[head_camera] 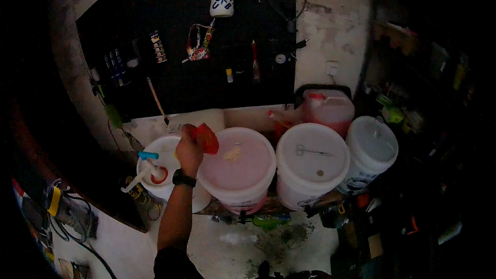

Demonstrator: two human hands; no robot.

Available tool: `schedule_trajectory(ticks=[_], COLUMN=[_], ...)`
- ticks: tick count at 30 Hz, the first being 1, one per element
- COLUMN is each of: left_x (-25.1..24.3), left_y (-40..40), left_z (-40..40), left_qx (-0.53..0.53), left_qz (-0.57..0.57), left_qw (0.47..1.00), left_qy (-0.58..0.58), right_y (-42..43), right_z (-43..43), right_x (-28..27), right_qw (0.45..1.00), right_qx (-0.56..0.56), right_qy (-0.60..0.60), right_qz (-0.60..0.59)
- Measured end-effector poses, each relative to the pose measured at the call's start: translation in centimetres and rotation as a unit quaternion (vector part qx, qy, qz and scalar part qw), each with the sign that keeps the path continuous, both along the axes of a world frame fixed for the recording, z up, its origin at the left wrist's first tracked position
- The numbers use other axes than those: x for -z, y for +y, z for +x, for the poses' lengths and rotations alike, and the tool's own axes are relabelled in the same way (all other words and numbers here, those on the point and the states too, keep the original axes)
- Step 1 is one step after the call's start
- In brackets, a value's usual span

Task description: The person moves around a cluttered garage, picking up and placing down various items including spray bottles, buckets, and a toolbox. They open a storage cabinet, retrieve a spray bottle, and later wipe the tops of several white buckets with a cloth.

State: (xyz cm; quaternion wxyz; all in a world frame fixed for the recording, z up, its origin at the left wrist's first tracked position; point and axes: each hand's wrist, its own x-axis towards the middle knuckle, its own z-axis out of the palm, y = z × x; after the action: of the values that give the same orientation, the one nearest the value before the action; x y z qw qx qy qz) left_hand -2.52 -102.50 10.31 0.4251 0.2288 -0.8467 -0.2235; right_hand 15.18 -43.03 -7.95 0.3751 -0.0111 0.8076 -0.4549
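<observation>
My left hand (pixel 190 153), with a dark watch on its wrist, holds a red object (pixel 207 138) whose kind is unclear. The hand is over the gap between two white plastic buckets. The left bucket (pixel 170 193) has a pump with a blue top (pixel 148 155) and a red ring at its base. On the pinkish lid of the middle bucket (pixel 254 170) lies a pale, irregular patch. Metal scissors or forceps (pixel 314 151) and a small round item (pixel 319 173) lie on the lid of the bucket (pixel 310 192) to its right. My right hand is out of view.
A jug of pink liquid (pixel 329 108) stands behind the buckets, and another lidded bucket (pixel 372 143) at the right. A black board (pixel 217 89) holds brushes and a white container (pixel 222 2). Cables and a yellow-and-black device (pixel 54 201) are at lower left.
</observation>
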Motion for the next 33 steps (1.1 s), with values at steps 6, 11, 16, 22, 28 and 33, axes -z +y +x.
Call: schedule_trajectory(ticks=[6, 11, 16, 22, 28, 33], left_x=[3.3, 7.5, 9.6, 9.0, 4.5, 4.5], left_y=[2.1, 2.1, -0.8, -0.9, 2.7, 11.6], left_z=[-3.8, -8.7, -10.7, -9.9, -4.9, 6.7], left_qx=[0.029, 0.152, 0.212, 0.184, 0.179, 0.322], left_qz=[-0.228, -0.209, -0.14, -0.187, 0.068, 0.358], left_qw=[0.942, 0.954, 0.943, 0.934, 0.979, 0.874], left_qy=[-0.243, -0.151, -0.216, -0.242, -0.067, -0.069], right_y=[0.3, 0.4, 0.7, 0.9, 1.0, -3.0], right_z=[0.4, 0.6, 0.9, 1.1, 0.0, -3.7], right_x=[1.1, 1.8, 2.1, 2.4, 4.8, 4.9], right_qw=[0.999, 0.999, 0.998, 0.996, 0.992, 0.93], right_qx=[0.013, 0.026, 0.045, 0.061, 0.044, 0.042], right_qy=[0.022, 0.029, 0.033, 0.038, 0.063, 0.104], right_qz=[-0.022, -0.033, -0.039, -0.054, -0.097, -0.35])
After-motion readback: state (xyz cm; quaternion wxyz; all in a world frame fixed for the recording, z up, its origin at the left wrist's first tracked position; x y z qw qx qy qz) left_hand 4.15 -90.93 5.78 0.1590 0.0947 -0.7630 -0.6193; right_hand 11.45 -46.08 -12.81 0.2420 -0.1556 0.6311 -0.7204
